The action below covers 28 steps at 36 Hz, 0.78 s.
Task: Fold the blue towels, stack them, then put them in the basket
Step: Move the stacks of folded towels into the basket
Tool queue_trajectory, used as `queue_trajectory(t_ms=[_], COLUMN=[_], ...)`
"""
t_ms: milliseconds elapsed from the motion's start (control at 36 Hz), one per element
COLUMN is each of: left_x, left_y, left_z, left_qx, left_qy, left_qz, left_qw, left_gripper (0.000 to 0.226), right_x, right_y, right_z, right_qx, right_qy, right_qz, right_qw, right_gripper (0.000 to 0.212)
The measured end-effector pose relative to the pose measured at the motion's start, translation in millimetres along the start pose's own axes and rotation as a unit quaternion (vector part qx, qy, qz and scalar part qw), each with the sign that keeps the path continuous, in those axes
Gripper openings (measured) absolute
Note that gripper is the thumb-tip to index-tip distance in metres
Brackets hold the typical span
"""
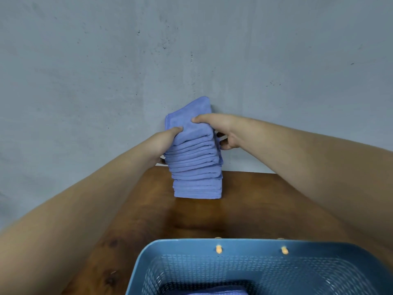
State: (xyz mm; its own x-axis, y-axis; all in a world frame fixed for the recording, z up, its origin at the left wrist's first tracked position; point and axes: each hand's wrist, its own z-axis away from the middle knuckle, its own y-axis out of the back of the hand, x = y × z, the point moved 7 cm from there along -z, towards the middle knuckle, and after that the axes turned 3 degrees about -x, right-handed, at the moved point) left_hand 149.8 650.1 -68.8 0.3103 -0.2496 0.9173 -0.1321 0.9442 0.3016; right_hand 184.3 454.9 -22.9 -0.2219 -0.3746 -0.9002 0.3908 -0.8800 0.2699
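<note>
The left hand (168,143) and right hand (222,133) squeeze the top part of the tall stack of blue towels (197,167) at the tabletop's (191,220) far edge, thumbs on top, likely to carry a bunch to the basket (191,243) at the near edge.

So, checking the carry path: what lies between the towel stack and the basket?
Only bare wooden table between the towel stack and the basket, in the head view.

Towels (196,167) are blue, the lattice-holed basket (234,244) teal, its pegs (219,249) seemingly orange.
</note>
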Motion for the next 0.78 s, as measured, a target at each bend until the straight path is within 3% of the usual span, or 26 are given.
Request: queue_trajectory(t_ms=[83, 306, 472, 556, 667, 778], left_x=[-5.5, -6.6, -5.9, -4.6, -0.8, 20.2], left_y=[3.2, 7.6, 6.9, 9.0, 19.6, 25.7], left_z=[0.3, 5.7, 13.3, 19.4, 33.9, 65.9], left_qx=[-0.012, -0.014, -0.005, 0.005, 0.023, 0.016], left_qy=[0.001, -0.052, -0.11, -0.112, -0.123, -0.2], left_qz=[0.013, 0.031, 0.087, 0.098, 0.123, 0.18], left_qw=[1.0, 0.998, 0.99, 0.989, 0.985, 0.963], left_gripper=[0.07, 0.06, 0.039, 0.04, 0.044, 0.046], right_x=[4.0, -10.4, -23.8, -26.9, -37.7, -57.7], right_y=[-5.1, -4.7, -15.0, -26.1, -27.3, -23.1], right_z=[1.2, 22.8, 24.6, 27.6, 37.5, 56.9], right_qx=[-0.012, -0.002, -0.006, -0.033, -0.008, -0.002], right_qy=[-0.012, 0.057, 0.093, 0.098, 0.132, 0.199], right_qz=[-0.005, 0.034, 0.025, 0.011, 0.012, 0.003], right_qw=[1.0, 0.998, 0.995, 0.995, 0.991, 0.98], right_gripper=[0.066, 0.033, 0.043, 0.038, 0.034, 0.027])
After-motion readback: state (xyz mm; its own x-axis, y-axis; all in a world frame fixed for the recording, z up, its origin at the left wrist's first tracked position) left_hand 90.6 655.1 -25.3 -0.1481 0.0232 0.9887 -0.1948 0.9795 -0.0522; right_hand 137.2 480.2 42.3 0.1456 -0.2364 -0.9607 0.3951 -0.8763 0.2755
